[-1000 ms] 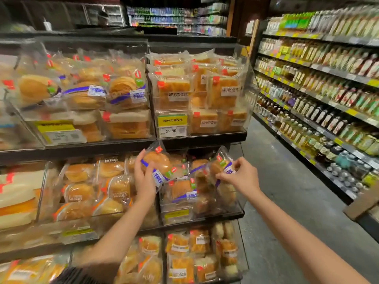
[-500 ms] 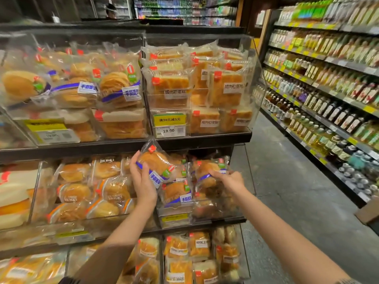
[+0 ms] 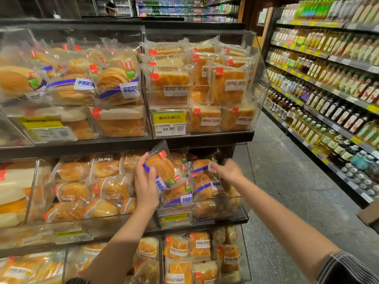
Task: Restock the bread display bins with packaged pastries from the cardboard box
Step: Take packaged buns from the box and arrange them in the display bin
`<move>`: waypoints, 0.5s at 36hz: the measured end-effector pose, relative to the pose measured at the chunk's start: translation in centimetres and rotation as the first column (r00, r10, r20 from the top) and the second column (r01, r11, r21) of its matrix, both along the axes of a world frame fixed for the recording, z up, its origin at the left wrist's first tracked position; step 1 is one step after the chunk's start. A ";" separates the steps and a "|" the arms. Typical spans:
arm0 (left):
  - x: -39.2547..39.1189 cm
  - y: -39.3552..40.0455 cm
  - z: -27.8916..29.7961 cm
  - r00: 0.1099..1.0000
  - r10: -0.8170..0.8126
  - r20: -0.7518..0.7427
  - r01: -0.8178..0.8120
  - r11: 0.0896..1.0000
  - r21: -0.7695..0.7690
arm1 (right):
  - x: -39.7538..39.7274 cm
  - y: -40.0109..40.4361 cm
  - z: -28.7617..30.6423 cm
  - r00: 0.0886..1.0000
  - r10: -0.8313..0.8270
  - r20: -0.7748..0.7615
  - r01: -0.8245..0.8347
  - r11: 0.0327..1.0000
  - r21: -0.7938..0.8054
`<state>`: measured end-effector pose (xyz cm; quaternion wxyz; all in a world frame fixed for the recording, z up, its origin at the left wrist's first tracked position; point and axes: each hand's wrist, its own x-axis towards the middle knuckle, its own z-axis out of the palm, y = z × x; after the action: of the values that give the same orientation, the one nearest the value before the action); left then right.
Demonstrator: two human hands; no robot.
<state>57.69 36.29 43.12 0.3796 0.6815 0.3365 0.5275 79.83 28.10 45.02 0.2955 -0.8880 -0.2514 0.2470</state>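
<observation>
My left hand (image 3: 146,186) grips a clear-wrapped round pastry with a blue band (image 3: 162,169), tilted upright at the mouth of the clear middle-shelf bin (image 3: 217,209). My right hand (image 3: 226,171), blurred, reaches into the same bin with fingers stretched toward a similar blue-banded pack (image 3: 202,167) lying on top of the pile; it holds nothing that I can see. Several more such packs fill the bin. A brown cardboard corner (image 3: 369,214) shows at the right edge.
The upper bin (image 3: 260,83) holds square cake packs behind a 19.90 price tag (image 3: 168,129). Bun bins (image 3: 71,181) lie left, more packs on the bottom shelf. A grey aisle floor (image 3: 287,191) runs right beside bottle shelves (image 3: 328,111). A person's head (image 3: 111,8) shows far back.
My right hand has set its pack into the bin and drawn its fingers off it. My left hand has stayed at the bin's left side, turning its pastry more upright.
</observation>
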 end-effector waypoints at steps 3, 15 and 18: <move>0.1 -0.1 0.0 1.000 0.008 -0.029 -0.007 1.000 0.020 | 0.7 1.2 -0.2 0.999 -0.041 0.034 0.038 0.996 0.082; -0.2 0.2 -1.1 0.975 -0.039 -0.218 0.081 0.979 0.188 | 1.3 3.5 -2.6 0.990 -0.092 -0.109 0.116 0.966 0.232; -0.2 0.3 -1.2 0.978 -0.042 -0.202 0.081 0.978 0.190 | 1.1 3.1 -2.6 0.978 -0.185 -0.100 0.210 0.896 0.392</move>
<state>57.51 36.60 41.89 0.2911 0.7749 0.2970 0.4761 80.95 31.18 42.41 0.5016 -0.8218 -0.1962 0.1858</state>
